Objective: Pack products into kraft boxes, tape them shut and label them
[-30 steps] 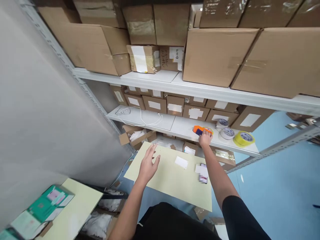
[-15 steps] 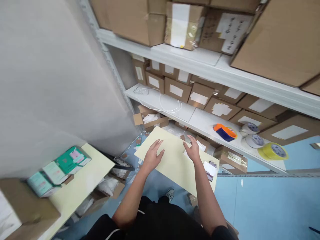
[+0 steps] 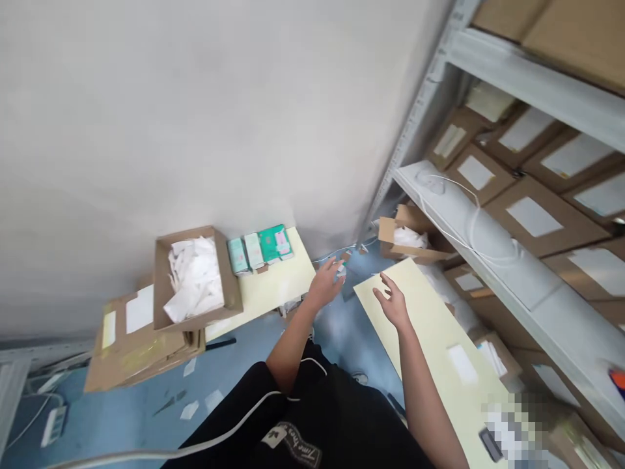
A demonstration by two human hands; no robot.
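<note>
My left hand (image 3: 326, 284) is raised in the gap between two pale yellow tabletops, its fingers apart and nothing in it. Over the far end of the right tabletop (image 3: 415, 326), my right hand (image 3: 392, 303) hovers with spread fingers, also holding nothing. A white paper (image 3: 462, 365) and a dark phone-like object (image 3: 490, 444) lie on that tabletop. The left tabletop (image 3: 278, 284) carries green and mint boxes (image 3: 275, 243) in a row against the wall. Beside them stands an open carton (image 3: 234, 286) filled with white packing material (image 3: 195, 277).
Metal shelving (image 3: 517, 254) with labelled brown boxes (image 3: 536, 215) and a loose white cable (image 3: 452, 229) runs along the right. An open carton (image 3: 387, 231) sits below it. Flattened cardboard (image 3: 141, 345) leans at the left. Paper scraps (image 3: 189, 409) and a power strip (image 3: 53, 426) lie on the blue floor.
My view and body have turned left, so the wall and left tabletop are now more central. The left hand has left the right tabletop and is over the gap. Both hands remain empty.
</note>
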